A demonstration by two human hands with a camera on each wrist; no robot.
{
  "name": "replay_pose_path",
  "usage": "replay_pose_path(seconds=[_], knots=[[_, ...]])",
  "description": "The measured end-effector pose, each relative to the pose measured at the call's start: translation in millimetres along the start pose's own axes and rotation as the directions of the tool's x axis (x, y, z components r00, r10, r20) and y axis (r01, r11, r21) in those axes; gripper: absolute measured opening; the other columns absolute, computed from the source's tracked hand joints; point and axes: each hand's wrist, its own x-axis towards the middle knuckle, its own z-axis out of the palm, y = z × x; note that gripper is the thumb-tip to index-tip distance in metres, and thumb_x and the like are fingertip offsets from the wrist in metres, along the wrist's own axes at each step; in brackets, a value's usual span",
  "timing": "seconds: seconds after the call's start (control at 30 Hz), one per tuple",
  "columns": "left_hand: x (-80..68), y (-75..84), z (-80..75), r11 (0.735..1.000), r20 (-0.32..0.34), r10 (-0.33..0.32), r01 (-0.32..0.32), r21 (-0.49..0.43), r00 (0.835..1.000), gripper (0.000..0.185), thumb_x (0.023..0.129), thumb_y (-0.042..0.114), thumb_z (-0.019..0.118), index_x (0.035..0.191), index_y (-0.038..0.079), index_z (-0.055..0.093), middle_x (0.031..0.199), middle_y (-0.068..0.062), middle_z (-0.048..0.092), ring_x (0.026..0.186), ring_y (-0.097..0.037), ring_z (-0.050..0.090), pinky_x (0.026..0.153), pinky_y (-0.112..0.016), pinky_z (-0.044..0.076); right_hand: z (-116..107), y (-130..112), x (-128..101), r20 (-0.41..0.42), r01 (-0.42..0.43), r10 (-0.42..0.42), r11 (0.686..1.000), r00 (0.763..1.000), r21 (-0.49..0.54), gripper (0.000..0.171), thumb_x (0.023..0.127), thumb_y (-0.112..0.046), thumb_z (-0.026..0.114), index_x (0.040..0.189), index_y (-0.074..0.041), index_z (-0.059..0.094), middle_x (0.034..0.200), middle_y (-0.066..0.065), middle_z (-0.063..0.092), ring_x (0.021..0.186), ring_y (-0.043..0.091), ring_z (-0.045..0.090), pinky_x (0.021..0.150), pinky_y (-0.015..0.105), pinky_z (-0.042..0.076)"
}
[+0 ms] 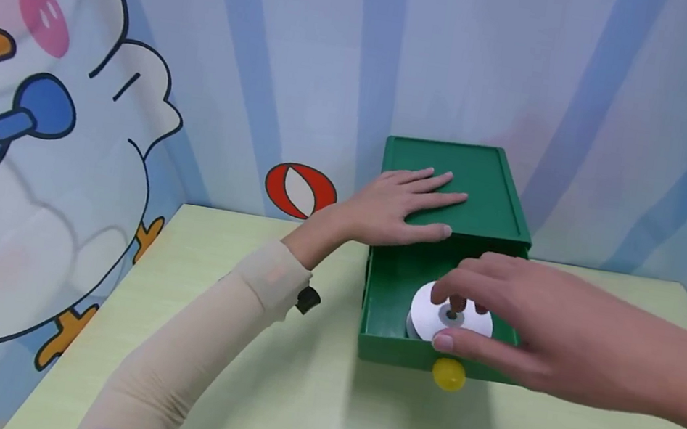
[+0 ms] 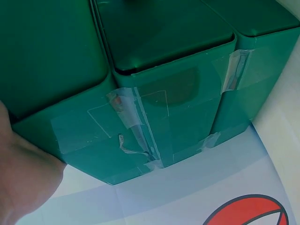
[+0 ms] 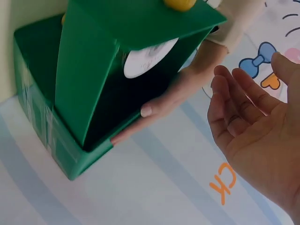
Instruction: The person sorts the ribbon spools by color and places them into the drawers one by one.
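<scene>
A green drawer box stands against the back wall, its lower drawer pulled out toward me. Inside that drawer lies a white disc with a grey ring round its centre hole; more may be stacked under it. My left hand rests flat on the box top, fingers spread. Over the disc hovers my right hand, thumb and fingers loosely bent and apart. The right wrist view shows nothing in the right hand's fingers. A yellow knob sits on the drawer front.
The box stands on a pale green table. Behind it hangs a striped blue wall cloth with a printed cartoon duck at the left. In the left wrist view, clear tape joins the green box sections.
</scene>
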Motion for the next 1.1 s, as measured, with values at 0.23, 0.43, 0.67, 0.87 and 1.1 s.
replay_pose_path(seconds=[0.23, 0.43, 0.67, 0.87, 1.1], knots=[[0.0, 0.4, -3.1, 1.0, 0.001, -0.002, 0.002, 0.011, 1.0, 0.066, 0.11, 0.057, 0.045, 0.169, 0.037, 0.026, 0.179, 0.006, 0.012, 0.166, -0.018, 0.005, 0.133, -0.045, 0.008, 5, -8, -14, 0.047, -0.032, 0.019, 0.96, 0.999, 0.279, 0.013, 0.108, -0.051, 0.056, 0.112, -0.042, 0.065, 0.096, -0.027, 0.065, 0.076, -0.003, 0.06, 0.067, 0.023, 0.054], [0.2, 1.2, -1.5, 1.0, 0.007, -0.006, 0.006, 0.007, 1.0, 0.067, 0.109, 0.059, 0.045, 0.169, 0.037, 0.026, 0.179, 0.007, 0.011, 0.166, -0.018, 0.005, 0.133, -0.045, 0.008, 21, 2, -28, 0.155, -0.16, 0.095, 0.855, 0.983, 0.493, 0.021, 0.113, -0.042, 0.051, 0.114, -0.039, 0.072, 0.098, -0.016, 0.071, 0.081, 0.007, 0.066, 0.068, 0.028, 0.055], [-1.6, -0.3, 1.7, 1.0, 0.006, -0.022, 0.022, 0.008, 1.0, 0.067, 0.109, 0.059, 0.045, 0.169, 0.037, 0.027, 0.179, 0.007, 0.012, 0.166, -0.018, 0.006, 0.133, -0.047, 0.01, 48, 20, -39, 0.262, -0.22, 0.047, 0.697, 0.964, 0.683, 0.029, 0.117, -0.026, 0.044, 0.112, -0.026, 0.072, 0.098, 0.0, 0.072, 0.082, 0.02, 0.066, 0.063, 0.032, 0.054], [1.9, 0.4, 1.8, 1.0, 0.006, -0.011, 0.011, 0.002, 1.0, 0.067, 0.109, 0.059, 0.045, 0.169, 0.037, 0.027, 0.179, 0.007, 0.012, 0.166, -0.018, 0.005, 0.133, -0.047, 0.01, 69, 25, -45, 0.3, -0.266, 0.042, 0.589, 0.953, 0.763, 0.028, 0.117, -0.022, 0.043, 0.114, -0.016, 0.07, 0.094, 0.005, 0.071, 0.08, 0.026, 0.066, 0.057, 0.032, 0.054], [0.5, 0.9, 1.8, 1.0, 0.01, -0.021, 0.021, -0.004, 1.0, 0.067, 0.108, 0.06, 0.046, 0.169, 0.038, 0.027, 0.179, 0.007, 0.012, 0.166, -0.018, 0.005, 0.133, -0.048, 0.009, 87, 27, -46, 0.351, -0.351, 0.107, 0.543, 0.93, 0.763, 0.031, 0.117, -0.028, 0.044, 0.11, -0.012, 0.07, 0.094, 0.008, 0.072, 0.081, 0.025, 0.068, 0.054, 0.033, 0.054]])
